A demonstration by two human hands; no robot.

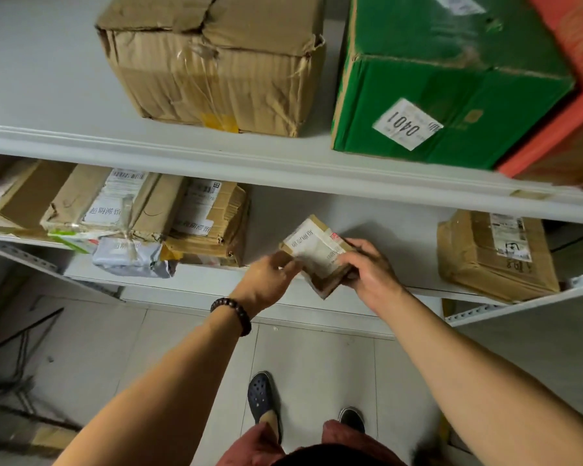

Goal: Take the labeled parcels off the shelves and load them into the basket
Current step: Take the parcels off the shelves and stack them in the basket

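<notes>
1. Down at our feet, two dark shoes [264, 398] stood on the pale floor tiles [317, 364], with red-brown clothing just above them.
2. On the left, a dark wire frame [17, 358] sat low by the floor, too blurred for us to name.
3. Up came both bare forearms, with a dark beaded bracelet [233, 314] on our left wrist.
4. Our left hand [270, 280] pinched the left edge of the small parcel [317, 255], its fingers curled in tight.
5. Our right hand [371, 270] wrapped round the parcel's right side, with the thumb over its white label.
6. That small brown parcel was tilted and held between both hands at the front edge of the lower shelf [384, 227]. We could not tell whether it touched the board.
7. Left of it on that shelf lay a stack of labeled brown parcels [138, 203] with a grey mailer bag [132, 258] at the front.
8. On the right, well apart, sat another brown parcel [492, 257] with a label on top.
9. Farther on, the upper shelf [182, 153] carried a crumpled brown carton [216, 68].
10. Beside that was a green box [451, 62] labeled 0401, and a red-orange box [566, 105] was pressed against its right side.
</notes>
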